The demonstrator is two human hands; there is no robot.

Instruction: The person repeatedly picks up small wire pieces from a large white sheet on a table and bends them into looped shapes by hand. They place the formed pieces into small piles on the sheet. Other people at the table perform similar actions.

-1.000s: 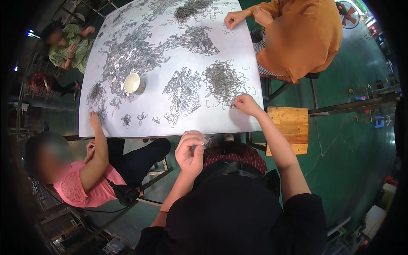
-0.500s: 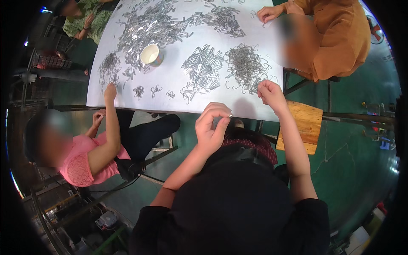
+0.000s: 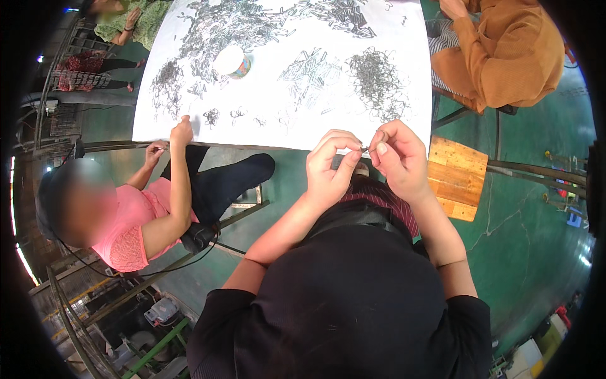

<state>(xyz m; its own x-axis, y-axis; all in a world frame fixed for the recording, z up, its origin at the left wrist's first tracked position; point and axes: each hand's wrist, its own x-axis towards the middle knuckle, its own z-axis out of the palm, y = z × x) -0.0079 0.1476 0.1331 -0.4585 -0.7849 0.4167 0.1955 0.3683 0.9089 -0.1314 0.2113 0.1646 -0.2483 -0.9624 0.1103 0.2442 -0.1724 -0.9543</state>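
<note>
My left hand and my right hand meet just beyond the table's near edge, fingertips almost touching. Thumb and fingers of the left are pinched on a small metal piece, whose exact shape is mostly hidden. The right hand is closed in a pinch as well, on what looks like a thin bent wire hook. Past the right hand lies a tangled heap of wire hooks. To its left spreads a pile of oblong metal pieces, washed out by glare.
The white tabletop carries a paper cup, larger metal piles and small hook clusters. A co-worker in pink reaches in from the left; one in brown sits at right. A wooden stool stands beside my right forearm.
My right hand has come from the wire hooks back to my left hand, which has shifted slightly right. The brown-sleeved co-worker's hand has drawn back from the tabletop.
</note>
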